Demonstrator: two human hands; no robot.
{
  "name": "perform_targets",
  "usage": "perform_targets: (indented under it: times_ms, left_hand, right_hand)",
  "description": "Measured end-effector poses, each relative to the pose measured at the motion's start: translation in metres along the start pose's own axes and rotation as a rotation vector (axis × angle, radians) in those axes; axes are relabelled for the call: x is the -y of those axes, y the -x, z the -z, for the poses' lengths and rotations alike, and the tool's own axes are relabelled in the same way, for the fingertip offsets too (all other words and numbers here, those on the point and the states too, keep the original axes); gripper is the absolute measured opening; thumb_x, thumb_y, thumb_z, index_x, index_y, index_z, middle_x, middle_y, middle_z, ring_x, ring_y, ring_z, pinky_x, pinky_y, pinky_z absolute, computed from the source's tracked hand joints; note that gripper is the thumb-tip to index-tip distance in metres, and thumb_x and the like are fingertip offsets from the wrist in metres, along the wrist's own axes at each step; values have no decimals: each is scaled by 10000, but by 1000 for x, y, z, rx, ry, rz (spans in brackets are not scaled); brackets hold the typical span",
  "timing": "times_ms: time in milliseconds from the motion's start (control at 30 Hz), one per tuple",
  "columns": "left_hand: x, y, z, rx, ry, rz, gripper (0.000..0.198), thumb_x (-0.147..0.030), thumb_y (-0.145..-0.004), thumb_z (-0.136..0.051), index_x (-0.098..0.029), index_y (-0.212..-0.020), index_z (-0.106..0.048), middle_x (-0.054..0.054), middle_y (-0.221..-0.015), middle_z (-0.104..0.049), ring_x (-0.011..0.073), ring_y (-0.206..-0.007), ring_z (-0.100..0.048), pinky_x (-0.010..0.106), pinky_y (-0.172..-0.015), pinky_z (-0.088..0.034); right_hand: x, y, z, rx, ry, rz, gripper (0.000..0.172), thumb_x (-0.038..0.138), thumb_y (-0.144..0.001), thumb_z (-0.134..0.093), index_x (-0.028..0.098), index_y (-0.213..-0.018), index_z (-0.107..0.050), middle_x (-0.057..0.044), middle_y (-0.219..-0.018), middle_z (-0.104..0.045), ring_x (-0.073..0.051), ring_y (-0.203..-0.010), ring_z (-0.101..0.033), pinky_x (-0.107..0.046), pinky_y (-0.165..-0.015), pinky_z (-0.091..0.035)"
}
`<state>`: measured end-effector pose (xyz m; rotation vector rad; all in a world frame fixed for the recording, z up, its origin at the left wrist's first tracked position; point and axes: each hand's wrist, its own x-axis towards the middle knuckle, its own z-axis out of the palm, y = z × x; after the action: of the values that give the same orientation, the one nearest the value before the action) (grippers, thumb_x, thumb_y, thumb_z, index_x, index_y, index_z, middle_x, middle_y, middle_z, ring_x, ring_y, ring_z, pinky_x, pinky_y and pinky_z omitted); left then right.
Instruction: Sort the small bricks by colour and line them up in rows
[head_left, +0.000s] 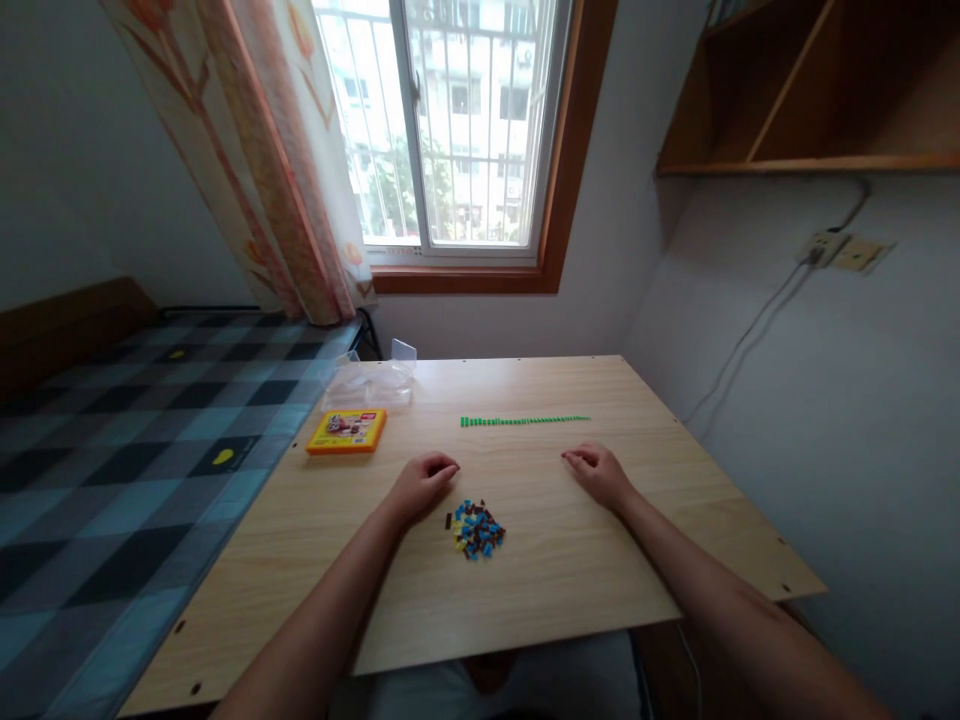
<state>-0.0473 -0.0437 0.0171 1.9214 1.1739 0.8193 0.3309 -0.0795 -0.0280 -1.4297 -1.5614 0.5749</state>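
Note:
A small heap of blue, yellow and dark brown bricks (475, 530) lies on the wooden table (540, 590) between my forearms. My left hand (421, 482) rests on the table just up and left of the heap, fingers curled in loosely, nothing visible in them. My right hand (598, 472) rests on the table to the right of the heap, fingers also curled under. Beyond both hands a long thin row of green bricks (525, 420) runs left to right across the table.
An orange and yellow box (346, 431) lies at the table's left edge, with a clear plastic bag (369, 382) behind it. A bed with a checked cover (127, 450) adjoins the table on the left. The wall and a dangling cable (750, 340) stand to the right.

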Motion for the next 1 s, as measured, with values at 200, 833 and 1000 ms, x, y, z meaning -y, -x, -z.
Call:
perform_targets:
  times_ms: [200,833,1000]
  left_hand:
    - [7,52,6,-48,-92,-72,256,-360,-836,-621,-183,-969,-749,96,-1027,-740,231,-946,-668,350,-869,-522]
    - [3,61,3,-165,-179,-6,233,-333,-828,-582,-187,-908,-746,68,-893,-747,218,-826,-665,327,-773,-507]
    - [0,61,3,-176,-186,2,239,-330,-816,-576,-184,-895,-749,69,-889,-751,218,-824,-665,324,-771,-502]
  right_hand:
    - [48,25,-55,239,38,243,212,350,-892,-644,270,-1009,-803,-86,-1071,-723,-254,-1057,-628,-408,-969,-455]
    - [53,-14,-89,308,1,347,205,330,-899,-643,233,-987,-800,-98,-1100,-728,-252,-1054,-642,-425,-985,-449]
    - [54,-15,-86,314,-46,351,219,342,-912,-623,222,-969,-798,-88,-1046,-743,-233,-1000,-661,-391,-943,-477]
